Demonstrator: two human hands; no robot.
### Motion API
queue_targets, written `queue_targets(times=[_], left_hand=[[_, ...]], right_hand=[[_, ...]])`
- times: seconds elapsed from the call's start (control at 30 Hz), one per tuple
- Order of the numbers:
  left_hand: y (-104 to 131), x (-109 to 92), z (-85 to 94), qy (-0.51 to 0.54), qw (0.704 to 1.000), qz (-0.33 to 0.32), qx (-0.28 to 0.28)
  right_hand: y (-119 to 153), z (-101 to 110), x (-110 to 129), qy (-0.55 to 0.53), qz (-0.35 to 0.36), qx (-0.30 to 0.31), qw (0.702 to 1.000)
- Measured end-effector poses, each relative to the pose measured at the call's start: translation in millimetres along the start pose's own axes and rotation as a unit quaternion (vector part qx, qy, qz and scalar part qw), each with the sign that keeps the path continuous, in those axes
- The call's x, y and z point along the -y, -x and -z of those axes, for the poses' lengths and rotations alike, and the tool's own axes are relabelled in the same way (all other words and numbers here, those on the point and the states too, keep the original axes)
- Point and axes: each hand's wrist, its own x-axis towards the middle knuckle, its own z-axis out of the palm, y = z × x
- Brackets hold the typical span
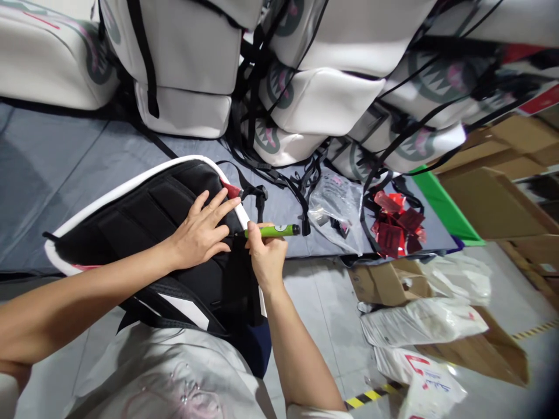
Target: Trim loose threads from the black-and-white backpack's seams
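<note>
A black backpack [157, 203] with white trim lies at the near edge of the grey-covered table, its padded back side up. My left hand [203, 230] rests flat on its black panel, fingers spread towards the white trim. In my right hand [267, 253] is a green pen-like tool [279, 231] with a black end, its thin tip pointing left at the backpack's edge. A bit of red material [231, 189] shows at the trim just beyond my left fingertips. Where the tip meets the bag is too small to make out.
White backpacks [327, 96] with black straps are stacked along the table's far side. Right of my hands lie a clear plastic bag [336, 206] and red foil pieces [397, 224]. Cardboard boxes [493, 203] and white plastic sacks [423, 323] stand on the floor at the right.
</note>
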Motion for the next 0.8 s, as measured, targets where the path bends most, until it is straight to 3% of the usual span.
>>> queue_targets(times=[0.43,0.8], left_hand=[[3.1,-0.3,-2.2,-0.013,1.000,0.002,-0.009],[3.0,-3.2,1.2,-0.018,1.000,0.012,-0.005]], right_hand=[[3.5,-2.9,1.8,-0.028,-0.010,0.011,0.999],[3.3,-0.7,-1.3,0.027,0.018,0.000,0.999]])
